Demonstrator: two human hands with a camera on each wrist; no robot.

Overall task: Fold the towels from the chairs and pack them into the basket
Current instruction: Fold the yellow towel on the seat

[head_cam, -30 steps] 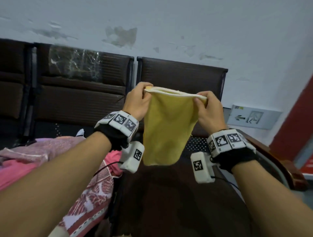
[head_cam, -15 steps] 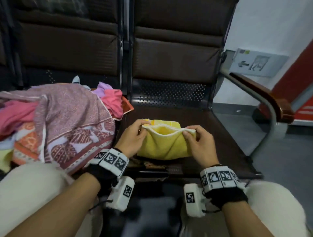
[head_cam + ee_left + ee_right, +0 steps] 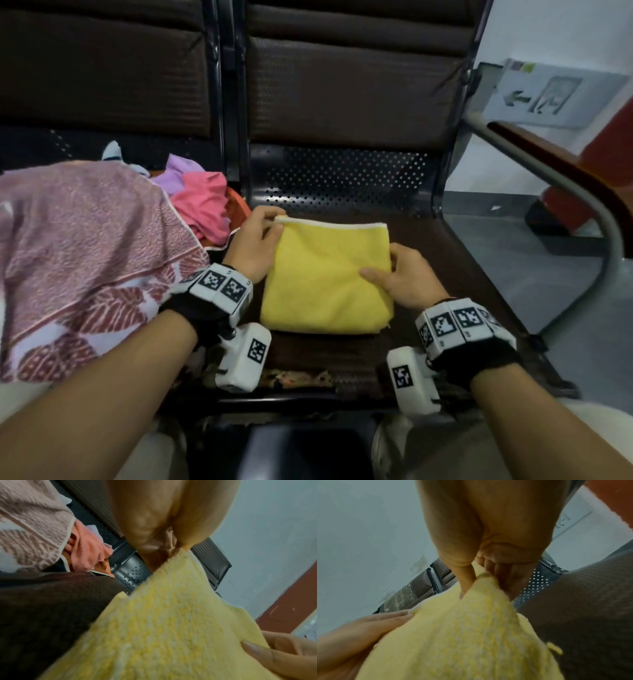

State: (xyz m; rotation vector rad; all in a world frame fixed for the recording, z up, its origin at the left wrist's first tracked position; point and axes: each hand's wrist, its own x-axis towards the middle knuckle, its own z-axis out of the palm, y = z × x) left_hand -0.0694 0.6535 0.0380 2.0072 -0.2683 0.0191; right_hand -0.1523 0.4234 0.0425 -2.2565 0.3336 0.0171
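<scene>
A yellow towel (image 3: 325,277) lies folded and flat on the dark seat of the right-hand chair (image 3: 455,274). My left hand (image 3: 257,240) pinches its far left corner at the white hem. My right hand (image 3: 400,274) grips its right edge, thumb on top and fingers tucked under. In the left wrist view the yellow towel (image 3: 171,622) runs from my left hand (image 3: 173,547) toward the camera. In the right wrist view my right hand (image 3: 476,574) pinches a fold of the yellow towel (image 3: 462,635). No basket is in view.
A heap of unfolded towels (image 3: 85,246), patterned pink, bright pink and purple, covers the chair seat to the left. A metal armrest with a wooden top (image 3: 565,178) bounds the right chair. Beyond it is grey floor (image 3: 555,294) and a wall sign (image 3: 548,92).
The yellow towel, held up hanging in the air a second ago, has come down and now lies spread flat on the seat. My right hand slid from the top hem to the right edge.
</scene>
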